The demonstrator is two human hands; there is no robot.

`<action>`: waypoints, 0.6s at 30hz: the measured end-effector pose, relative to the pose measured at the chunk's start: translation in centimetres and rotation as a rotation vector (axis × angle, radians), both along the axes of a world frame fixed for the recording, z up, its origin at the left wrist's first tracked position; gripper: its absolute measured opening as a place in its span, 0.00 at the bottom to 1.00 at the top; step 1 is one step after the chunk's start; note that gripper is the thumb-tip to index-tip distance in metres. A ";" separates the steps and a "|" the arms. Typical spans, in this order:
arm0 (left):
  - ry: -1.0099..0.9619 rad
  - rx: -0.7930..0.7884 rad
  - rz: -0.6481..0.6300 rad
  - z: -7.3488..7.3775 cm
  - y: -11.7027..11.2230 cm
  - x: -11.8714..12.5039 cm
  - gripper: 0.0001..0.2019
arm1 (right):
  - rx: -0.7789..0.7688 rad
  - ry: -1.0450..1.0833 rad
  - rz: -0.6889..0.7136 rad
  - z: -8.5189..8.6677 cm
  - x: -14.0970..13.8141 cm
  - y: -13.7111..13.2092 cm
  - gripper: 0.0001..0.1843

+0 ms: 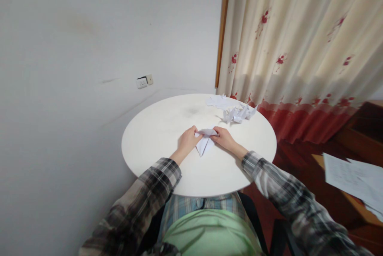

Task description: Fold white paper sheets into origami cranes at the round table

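Note:
A folded white paper (204, 143), pointed toward me, lies on the round white table (155, 136). My left hand (187, 140) pinches its upper left corner with closed fingers. My right hand (225, 137) pinches the upper right corner the same way. Both hands rest on the tabletop, close together, in plaid sleeves.
Several folded white paper figures (239, 114) and a loose sheet (220, 101) lie at the table's far right. A flowered curtain (299, 48) hangs behind. White sheets (353, 176) rest on a wooden surface at right. A wall socket (144, 82) is on the left wall.

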State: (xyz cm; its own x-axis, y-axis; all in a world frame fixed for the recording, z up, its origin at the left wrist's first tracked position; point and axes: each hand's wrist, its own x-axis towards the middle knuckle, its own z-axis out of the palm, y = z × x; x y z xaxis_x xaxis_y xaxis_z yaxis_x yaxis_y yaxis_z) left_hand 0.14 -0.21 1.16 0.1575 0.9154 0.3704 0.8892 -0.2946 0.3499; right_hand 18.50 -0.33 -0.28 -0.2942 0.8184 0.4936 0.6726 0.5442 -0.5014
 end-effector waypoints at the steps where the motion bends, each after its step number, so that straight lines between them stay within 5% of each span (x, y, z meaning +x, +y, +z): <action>1: 0.020 -0.003 0.002 0.0 0.0 0.1 0.11 | 0.001 -0.003 -0.006 0.0 0.0 0.0 0.02; 8: 0.110 -0.080 -0.007 -0.2 -0.1 0.3 0.25 | 0.013 -0.018 -0.055 0.2 0.0 -0.1 0.03; 18: 0.164 -0.106 0.016 0.2 -0.2 0.2 0.26 | 0.059 0.024 -0.021 0.4 -0.2 -0.2 0.12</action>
